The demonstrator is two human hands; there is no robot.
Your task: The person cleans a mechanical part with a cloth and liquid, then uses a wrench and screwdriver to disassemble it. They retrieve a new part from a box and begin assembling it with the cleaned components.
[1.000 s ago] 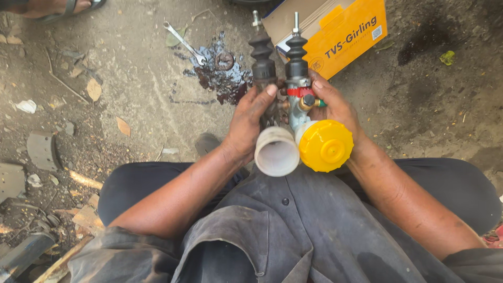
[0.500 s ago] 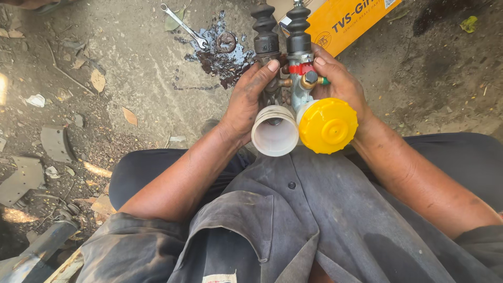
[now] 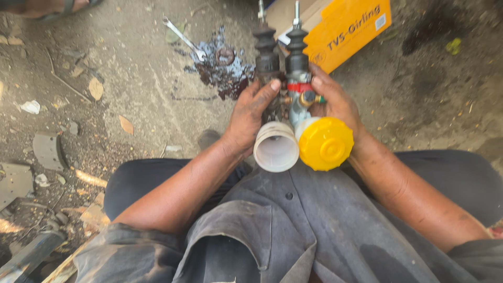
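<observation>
Head view: left hand (image 3: 249, 120) grips old cylinder (image 3: 270, 94), right hand (image 3: 335, 102) grips new cylinder (image 3: 299, 89), side by side; comparing. Spanner (image 3: 183, 37) at ten o'clock.

My left hand (image 3: 251, 118) covers the body of the dirty cylinder (image 3: 267, 57); my right hand (image 3: 335, 102) hides the far side of the clean cylinder (image 3: 297, 63). Both rod tips run off the top edge, past my fingers. Yellow box (image 3: 346, 29) beyond my grip is cropped too.
</observation>
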